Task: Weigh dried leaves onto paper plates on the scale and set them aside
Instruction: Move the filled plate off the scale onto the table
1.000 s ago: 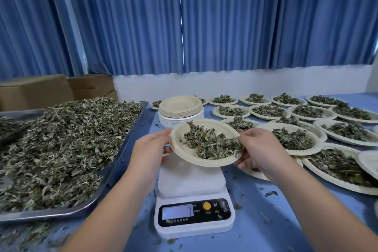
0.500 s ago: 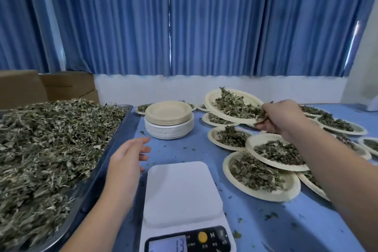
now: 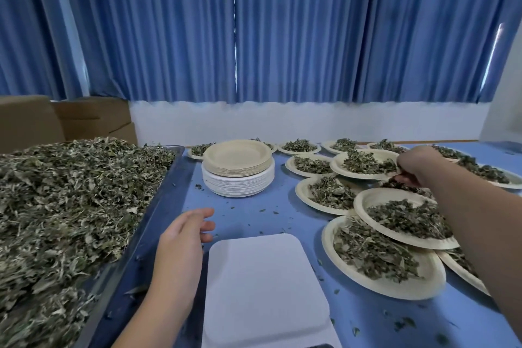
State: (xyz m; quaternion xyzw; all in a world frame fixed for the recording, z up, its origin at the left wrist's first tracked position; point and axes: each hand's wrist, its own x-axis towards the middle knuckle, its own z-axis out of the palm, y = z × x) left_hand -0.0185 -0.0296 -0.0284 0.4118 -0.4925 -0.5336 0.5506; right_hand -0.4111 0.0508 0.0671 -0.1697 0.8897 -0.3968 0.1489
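Observation:
A filled paper plate (image 3: 339, 168) with dried leaves rests on other filled plates at the back right, and my right hand (image 3: 418, 167) still pinches its right rim. The white scale (image 3: 262, 288) stands bare at the bottom centre, its display cut off by the frame. My left hand (image 3: 183, 240) hovers left of the scale with relaxed fingers, holding nothing. A stack of unused paper plates (image 3: 238, 169) stands behind the scale. A metal tray (image 3: 158, 206) heaped with dried leaves (image 3: 65, 206) fills the left side.
Several filled plates (image 3: 389, 260) overlap one another across the right of the blue table (image 3: 254, 215). Loose leaf bits are scattered on the table. Cardboard boxes (image 3: 84, 118) stand at the back left, below blue curtains.
My right hand carried the filled plate from the scale to the back right and lowered it onto other plates. My left hand let go and stayed beside the bare scale.

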